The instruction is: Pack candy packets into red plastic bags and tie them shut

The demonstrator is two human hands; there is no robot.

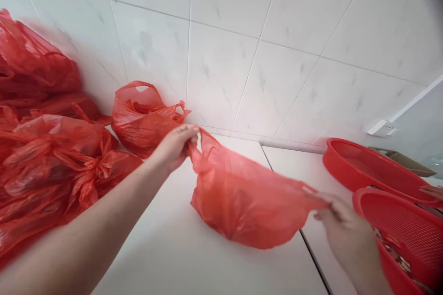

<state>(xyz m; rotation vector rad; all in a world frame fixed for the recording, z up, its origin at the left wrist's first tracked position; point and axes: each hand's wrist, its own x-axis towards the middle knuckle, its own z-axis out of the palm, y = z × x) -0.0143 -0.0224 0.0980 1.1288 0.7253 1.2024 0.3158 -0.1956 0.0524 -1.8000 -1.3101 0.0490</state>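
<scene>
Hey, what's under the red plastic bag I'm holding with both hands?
Around the red plastic bag, the white tabletop shows, and a dark seam in it disappears behind the bag. Anything directly beneath is covered.

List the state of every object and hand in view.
Left hand: closed on one end of the held red bag
Right hand: closed on its opposite end
Held red bag: untied, stretched between both hands
Red bag beyond the left hand: untied, handle loop raised
Piled red bags: bulging, at least one knotted
Red baskets: upright, open-topped
</scene>
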